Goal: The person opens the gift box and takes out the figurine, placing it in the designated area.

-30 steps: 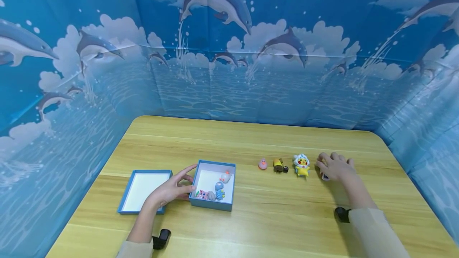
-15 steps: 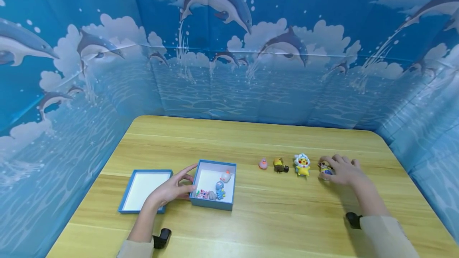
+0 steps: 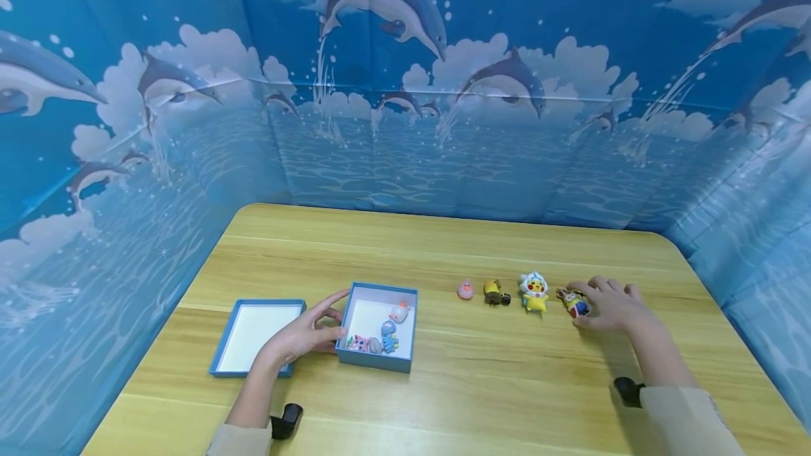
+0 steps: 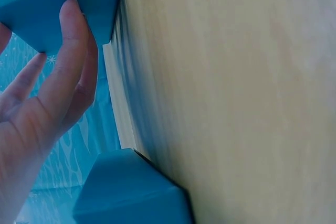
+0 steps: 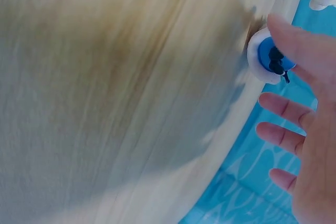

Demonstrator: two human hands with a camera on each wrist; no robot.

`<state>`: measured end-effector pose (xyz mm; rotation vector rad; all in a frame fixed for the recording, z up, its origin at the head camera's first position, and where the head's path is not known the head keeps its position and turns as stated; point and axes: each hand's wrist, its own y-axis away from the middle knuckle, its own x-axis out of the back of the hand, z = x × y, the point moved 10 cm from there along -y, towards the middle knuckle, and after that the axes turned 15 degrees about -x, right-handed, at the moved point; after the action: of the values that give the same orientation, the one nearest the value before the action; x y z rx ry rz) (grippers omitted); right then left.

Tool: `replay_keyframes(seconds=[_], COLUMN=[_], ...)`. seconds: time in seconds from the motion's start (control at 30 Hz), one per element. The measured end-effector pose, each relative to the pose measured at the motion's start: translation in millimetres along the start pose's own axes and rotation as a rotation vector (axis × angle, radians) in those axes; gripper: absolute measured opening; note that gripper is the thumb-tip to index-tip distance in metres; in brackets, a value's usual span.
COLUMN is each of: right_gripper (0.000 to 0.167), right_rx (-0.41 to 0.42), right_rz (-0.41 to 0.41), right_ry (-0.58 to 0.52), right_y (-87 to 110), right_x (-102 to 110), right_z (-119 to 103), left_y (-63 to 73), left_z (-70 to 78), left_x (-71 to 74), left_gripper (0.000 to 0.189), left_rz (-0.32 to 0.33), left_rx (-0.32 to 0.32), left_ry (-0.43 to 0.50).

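In the head view my left hand (image 3: 298, 336) rests against the left side of a blue open-topped box (image 3: 375, 360), fingertips touching its wall. In the left wrist view the fingers (image 4: 71, 51) reach up to the box (image 4: 79, 14) without curling round it. Inside the box lie several small toy figures, among them a blue one (image 3: 389, 336) and a whitish one (image 3: 398, 313). My right hand (image 3: 611, 307) is at a Minion figurine (image 3: 576, 303) lying on the table, thumb and forefinger either side. The right wrist view shows its round base (image 5: 257, 59) by the thumb, other fingers spread.
Left of the figurine, in a row, are a Pikachu figurine (image 3: 534, 293), a yellow-and-brown figure (image 3: 494, 293) and a small pink toy (image 3: 465, 290). The box's lid (image 3: 253, 336) lies inside up, partly behind my left forearm. A dolphin-print curtain (image 3: 405, 125) encloses the wooden table (image 3: 481, 400).
My right hand has shifted slightly right and nearer, uncovering the Minion figurine, which has turned a little. My left hand and the box have stayed put.
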<state>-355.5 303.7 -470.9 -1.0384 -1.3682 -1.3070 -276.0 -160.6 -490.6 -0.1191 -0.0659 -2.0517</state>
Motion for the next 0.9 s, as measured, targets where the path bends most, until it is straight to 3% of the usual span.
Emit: replay_keyframes(seconds=[0.43,0.9], right_gripper=[0.069,0.074], right_rx=[-0.004,-0.037], right_rz=[0.056,0.056], right_ry=[-0.003,-0.038], right_y=[-1.9,-2.8], right_x=[2.1,2.6], right_z=[-1.6,-4.7], left_y=[-0.5,-0.5], left_z=[-1.7,-2.1], left_x=[0.3,0.3], left_gripper=[0.069,0.069], left_rz=[0.006,0.003], left_rx=[0.008,0.002], left_ry=[0.010,0.009])
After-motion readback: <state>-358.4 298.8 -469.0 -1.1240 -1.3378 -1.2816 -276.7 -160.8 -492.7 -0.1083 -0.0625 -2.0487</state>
